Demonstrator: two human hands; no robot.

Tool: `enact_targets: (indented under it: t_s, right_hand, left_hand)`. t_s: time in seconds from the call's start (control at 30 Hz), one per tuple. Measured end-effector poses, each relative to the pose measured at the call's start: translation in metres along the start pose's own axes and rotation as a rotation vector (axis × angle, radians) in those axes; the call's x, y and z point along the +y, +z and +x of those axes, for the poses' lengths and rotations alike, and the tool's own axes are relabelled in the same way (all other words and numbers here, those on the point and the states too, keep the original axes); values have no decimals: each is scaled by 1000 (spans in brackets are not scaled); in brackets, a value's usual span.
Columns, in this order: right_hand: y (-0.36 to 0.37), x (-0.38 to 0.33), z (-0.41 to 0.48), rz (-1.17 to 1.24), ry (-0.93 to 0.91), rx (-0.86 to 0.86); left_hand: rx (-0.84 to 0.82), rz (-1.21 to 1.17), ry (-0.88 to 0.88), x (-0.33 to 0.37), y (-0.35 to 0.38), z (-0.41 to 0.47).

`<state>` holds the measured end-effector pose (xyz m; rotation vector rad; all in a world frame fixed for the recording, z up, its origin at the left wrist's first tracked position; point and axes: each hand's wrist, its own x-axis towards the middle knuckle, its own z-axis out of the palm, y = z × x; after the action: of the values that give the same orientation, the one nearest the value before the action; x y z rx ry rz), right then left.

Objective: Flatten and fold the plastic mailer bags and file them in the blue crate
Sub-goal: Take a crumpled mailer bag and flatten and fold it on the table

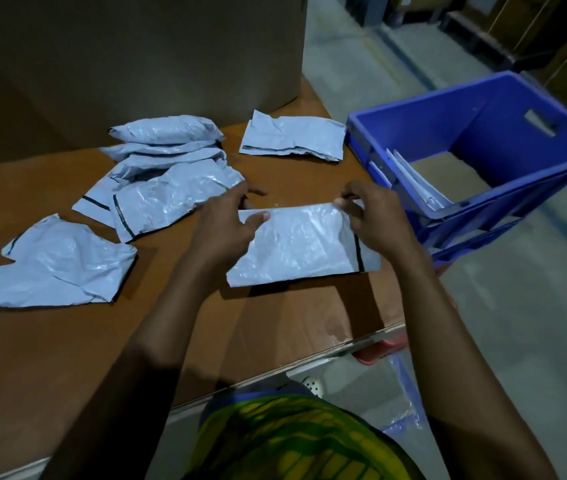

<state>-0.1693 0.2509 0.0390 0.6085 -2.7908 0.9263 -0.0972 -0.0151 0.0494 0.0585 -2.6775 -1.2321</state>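
Note:
A grey plastic mailer bag with a black strip near its right end lies flat on the brown table. My left hand pinches the bag's far left corner, thumb on top. My right hand pinches its far right corner. The blue crate stands just off the table's right edge, tilted, with several flattened mailers leaning against its near left wall.
A heap of crumpled grey mailers lies at the middle left, one more at the near left, another at the back by the crate. A large cardboard box walls off the table's far side. Concrete floor lies to the right.

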Motion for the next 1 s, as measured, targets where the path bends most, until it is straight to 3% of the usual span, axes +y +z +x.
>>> enact_targets:
  t_s: [0.1, 0.17, 0.3, 0.8, 1.0]
  right_hand:
    - [20, 7, 14, -135, 57, -133]
    - [35, 4, 5, -215, 19, -76]
    - [77, -6, -40, -263, -13, -20]
    - [105, 7, -68, -356, 37, -137]
    - [103, 4, -63, -358, 69, -209]
  left_hand:
    - [-118, 180, -10, -28, 21, 15]
    - [-54, 405, 58, -40, 42, 13]
    - [-60, 536, 75, -38, 89, -36]
    - [-20, 698, 14, -59, 106, -64]
    - [-68, 613, 45, -66, 96, -59]
